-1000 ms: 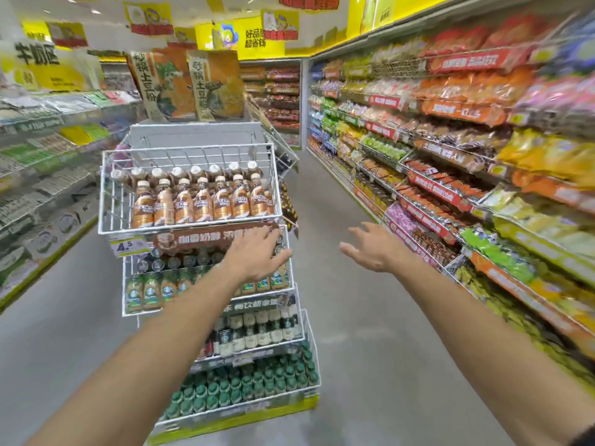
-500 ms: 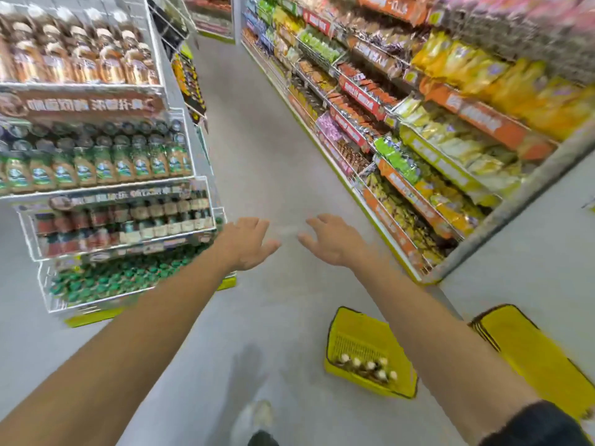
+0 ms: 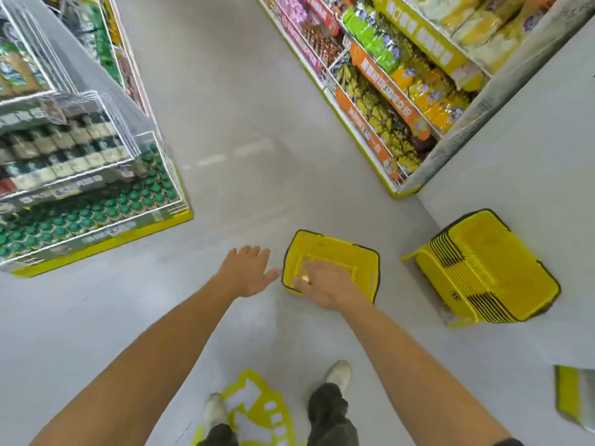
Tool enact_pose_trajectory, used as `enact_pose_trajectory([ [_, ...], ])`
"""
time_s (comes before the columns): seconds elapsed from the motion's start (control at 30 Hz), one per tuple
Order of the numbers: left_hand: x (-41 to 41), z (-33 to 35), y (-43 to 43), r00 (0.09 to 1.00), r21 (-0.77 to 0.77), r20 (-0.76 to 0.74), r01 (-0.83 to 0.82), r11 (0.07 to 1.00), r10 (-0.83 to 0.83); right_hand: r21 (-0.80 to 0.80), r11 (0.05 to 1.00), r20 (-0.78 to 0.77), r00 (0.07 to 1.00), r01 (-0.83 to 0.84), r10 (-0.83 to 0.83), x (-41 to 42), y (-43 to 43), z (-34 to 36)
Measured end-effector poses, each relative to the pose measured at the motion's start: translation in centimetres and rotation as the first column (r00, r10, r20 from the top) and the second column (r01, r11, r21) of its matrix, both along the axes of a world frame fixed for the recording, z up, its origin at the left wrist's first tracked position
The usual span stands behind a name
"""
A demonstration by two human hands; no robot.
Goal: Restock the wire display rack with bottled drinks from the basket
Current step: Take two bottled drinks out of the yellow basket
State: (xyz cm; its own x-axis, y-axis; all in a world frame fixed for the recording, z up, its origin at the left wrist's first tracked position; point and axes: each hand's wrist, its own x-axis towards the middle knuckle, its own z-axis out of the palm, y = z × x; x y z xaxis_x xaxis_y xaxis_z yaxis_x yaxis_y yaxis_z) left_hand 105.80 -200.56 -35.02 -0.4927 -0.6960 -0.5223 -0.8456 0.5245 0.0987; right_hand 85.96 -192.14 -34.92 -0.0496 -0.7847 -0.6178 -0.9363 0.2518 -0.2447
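Observation:
A yellow basket (image 3: 335, 249) stands on the grey floor ahead of my feet. My right hand (image 3: 328, 283) hangs over its inside with fingers spread, covering most of the bottles; one pale bottle cap (image 3: 305, 279) shows beside my fingers. My left hand (image 3: 246, 272) is open, palm down, just left of the basket's rim and apart from it. The wire display rack (image 3: 96, 175) stands at the left, its tiers packed with green-capped and white-labelled bottles.
A stack of yellow baskets (image 3: 483, 268) sits against the white wall at right. Snack shelves (image 3: 386, 91) line the aisle's right side. A yellow arrow sticker (image 3: 254, 410) lies on the floor between my shoes.
My view has tilted down from the rack to the floor. Both hands have dropped toward the basket, and the right hand is now over its contents.

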Motion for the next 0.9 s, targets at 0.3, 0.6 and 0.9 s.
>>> enact_pose_trajectory([
  [0.3, -15.1, -12.3, 2.7, 0.997, 0.180, 0.046, 0.054, 0.982, -0.063, 0.168, 0.975, 0.034, 0.987, 0.147, -0.155, -18.2, 5.9, -12.5],
  [0.6, -19.4, -28.6, -0.3, 0.992, 0.190, 0.044, 0.107, 0.976, -0.117, 0.228, 0.947, 0.010, 0.972, 0.225, -0.234, -24.2, 5.7, -29.6],
  [0.9, -20.1, -51.8, -6.0, 0.998, 0.133, -0.062, 0.040, 0.990, -0.032, 0.025, 0.971, -0.005, 0.971, 0.238, -0.238, -26.8, -1.2, -52.6],
])
